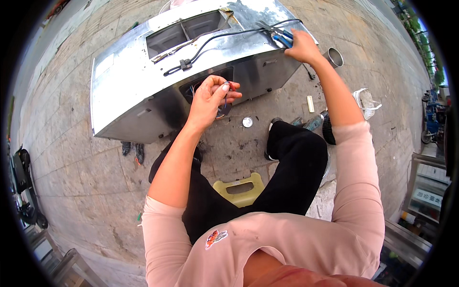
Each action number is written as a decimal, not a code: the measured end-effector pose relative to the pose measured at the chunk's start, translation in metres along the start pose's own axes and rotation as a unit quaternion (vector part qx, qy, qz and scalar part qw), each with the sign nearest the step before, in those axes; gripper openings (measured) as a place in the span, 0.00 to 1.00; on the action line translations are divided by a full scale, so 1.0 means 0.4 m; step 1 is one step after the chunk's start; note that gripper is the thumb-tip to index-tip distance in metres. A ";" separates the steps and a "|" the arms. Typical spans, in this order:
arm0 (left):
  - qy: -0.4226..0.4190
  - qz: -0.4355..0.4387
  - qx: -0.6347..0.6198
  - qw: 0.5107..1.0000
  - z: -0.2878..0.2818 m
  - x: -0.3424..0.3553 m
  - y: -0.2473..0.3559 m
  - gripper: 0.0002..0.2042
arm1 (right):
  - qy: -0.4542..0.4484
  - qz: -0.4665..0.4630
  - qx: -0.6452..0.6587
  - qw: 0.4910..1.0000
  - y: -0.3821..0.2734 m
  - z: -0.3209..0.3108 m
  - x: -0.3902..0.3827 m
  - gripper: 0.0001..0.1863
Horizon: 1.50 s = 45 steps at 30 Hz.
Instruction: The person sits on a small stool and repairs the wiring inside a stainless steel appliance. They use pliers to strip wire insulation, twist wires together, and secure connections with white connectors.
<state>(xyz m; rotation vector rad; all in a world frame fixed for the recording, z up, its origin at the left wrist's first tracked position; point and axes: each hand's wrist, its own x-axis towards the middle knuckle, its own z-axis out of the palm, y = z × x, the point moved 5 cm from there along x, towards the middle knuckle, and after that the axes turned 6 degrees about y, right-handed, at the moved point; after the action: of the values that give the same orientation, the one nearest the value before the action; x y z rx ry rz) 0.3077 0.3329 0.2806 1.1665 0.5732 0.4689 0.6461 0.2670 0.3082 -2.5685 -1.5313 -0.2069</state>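
In front of me lies a large box-shaped stainless steel appliance (119,81), with a rectangular opening in its top and a smaller opening in its near side. My left hand (210,101) is closed in a pinch on thin wires (233,86), a red one and a blue one among them, just outside the side opening. At the appliance's right end, my right hand (303,47) grips the blue handles of a pair of pliers (281,38), whose jaws point left over the top. A black power cable (217,37) with a plug (185,64) runs across the top beside the pliers.
A metal cylinder (333,57) and a white bucket (366,103) stand on the paved ground to the right. Nearer are a small round tin (247,122), a whitish block (310,104) and a teal power tool (313,123). A yellow-green stool (240,189) shows between my legs.
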 end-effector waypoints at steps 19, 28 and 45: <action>0.016 0.109 0.105 0.988 0.047 -0.014 -0.024 0.11 | -0.173 0.130 0.692 0.689 -0.369 0.037 -0.453 0.23; 0.103 0.112 0.144 0.978 0.025 -0.013 0.012 0.11 | -0.182 0.116 0.646 0.732 -0.374 0.051 -0.464 0.25; 0.103 -0.002 -0.018 0.994 0.006 -0.007 -0.013 0.09 | 0.077 -0.070 0.229 0.968 -0.410 -0.038 -0.431 0.42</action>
<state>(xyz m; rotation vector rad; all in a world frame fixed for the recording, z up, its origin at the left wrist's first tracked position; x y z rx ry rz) 0.3072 0.3278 0.2768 1.0889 0.7421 0.5998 0.4197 0.1926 0.2987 -2.0439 -1.4942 -0.0552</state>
